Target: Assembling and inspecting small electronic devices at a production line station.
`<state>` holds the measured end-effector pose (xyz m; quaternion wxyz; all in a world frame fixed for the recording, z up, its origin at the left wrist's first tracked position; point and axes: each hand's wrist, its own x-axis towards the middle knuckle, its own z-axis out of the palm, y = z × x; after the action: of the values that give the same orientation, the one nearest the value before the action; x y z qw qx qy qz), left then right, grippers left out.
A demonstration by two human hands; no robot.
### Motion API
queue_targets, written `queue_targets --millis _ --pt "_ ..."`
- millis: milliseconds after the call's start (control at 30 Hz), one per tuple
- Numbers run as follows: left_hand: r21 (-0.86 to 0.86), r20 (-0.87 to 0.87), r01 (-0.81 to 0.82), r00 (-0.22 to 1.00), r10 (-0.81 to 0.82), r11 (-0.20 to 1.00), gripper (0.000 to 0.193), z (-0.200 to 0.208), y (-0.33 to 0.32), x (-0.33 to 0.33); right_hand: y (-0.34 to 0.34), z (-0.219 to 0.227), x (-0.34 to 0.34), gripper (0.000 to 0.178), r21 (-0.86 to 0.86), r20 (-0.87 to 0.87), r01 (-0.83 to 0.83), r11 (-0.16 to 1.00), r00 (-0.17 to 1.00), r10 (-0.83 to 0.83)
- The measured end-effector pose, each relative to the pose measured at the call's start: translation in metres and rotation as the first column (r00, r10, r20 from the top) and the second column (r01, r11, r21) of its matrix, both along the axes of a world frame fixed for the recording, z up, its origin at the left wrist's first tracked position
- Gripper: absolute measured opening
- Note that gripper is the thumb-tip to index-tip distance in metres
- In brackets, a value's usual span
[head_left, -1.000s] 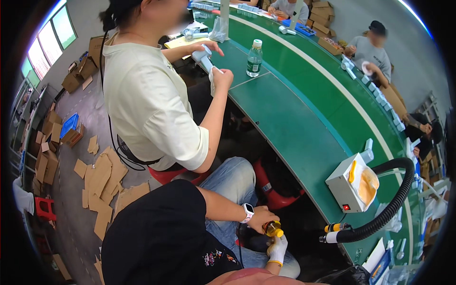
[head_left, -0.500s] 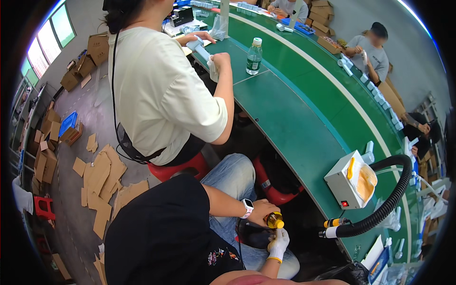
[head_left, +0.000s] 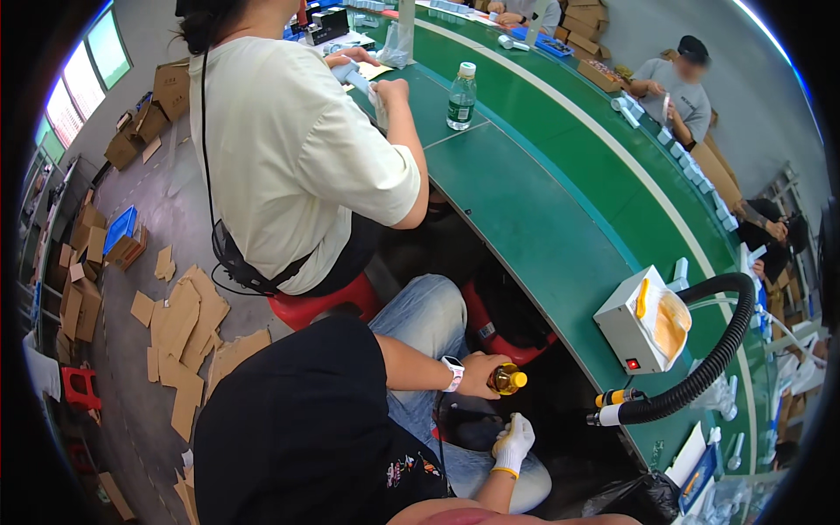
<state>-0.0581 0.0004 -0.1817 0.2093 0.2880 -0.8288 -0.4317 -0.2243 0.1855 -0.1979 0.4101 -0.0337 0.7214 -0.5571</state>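
Note:
My left hand (head_left: 478,374), bare and with a white watch at the wrist, is wrapped round a small bottle (head_left: 502,381). The bottle holds dark amber liquid and has a yellow cap on it. It tilts over my lap, cap end to the right. My right hand (head_left: 514,439), in a white knitted glove with a yellow cuff, is just below the cap and apart from it. Its fingers are curled closed, and I see nothing in them. My knees in faded jeans (head_left: 429,317) lie beneath both hands.
A green workbench (head_left: 525,236) runs beside a curved green conveyor. On it stand a water bottle (head_left: 461,98) and a white box (head_left: 643,320) with a yellowed pad; a black flexible hose (head_left: 700,372) arches nearby. A co-worker (head_left: 293,166) sits ahead, handling a pale-blue part. Flattened cardboard (head_left: 188,324) covers floor at left.
My right hand has come off the yellow cap and sits lower, fingers curled. My left hand has raised the bottle slightly. The whole view has shifted a little.

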Motion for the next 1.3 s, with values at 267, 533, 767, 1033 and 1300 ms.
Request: queue_targets --millis 267,533,767,1033,1300 --pt "-0.013 -0.037 -0.017 0.999 0.017 1.0 0.083 0.005 -0.001 0.001 0.014 0.016 -0.013 0.027 0.204 -0.54 -0.296 0.933 0.761 0.359" --pt "0.035 -0.038 -0.02 0.999 0.022 0.999 0.083 0.018 -0.001 0.008 0.083 0.066 -0.089 0.028 0.453 -0.774 0.016 0.891 0.503 0.384" --pt "0.076 -0.054 -0.054 0.997 0.058 0.996 0.083 0.018 0.0 0.013 0.118 0.064 -0.064 0.03 0.408 -0.834 0.0 0.913 0.406 0.373" --pt "0.05 -0.092 -0.007 0.996 0.012 0.999 0.082 0.037 0.007 0.01 0.086 0.067 -0.093 0.035 0.711 -0.577 -0.111 0.694 0.472 0.667" --pt "-0.003 -0.152 0.008 0.988 -0.009 1.0 0.082 0.066 0.021 0.026 0.065 0.042 -0.121 0.038 0.63 -0.581 -0.201 0.75 0.52 0.627"
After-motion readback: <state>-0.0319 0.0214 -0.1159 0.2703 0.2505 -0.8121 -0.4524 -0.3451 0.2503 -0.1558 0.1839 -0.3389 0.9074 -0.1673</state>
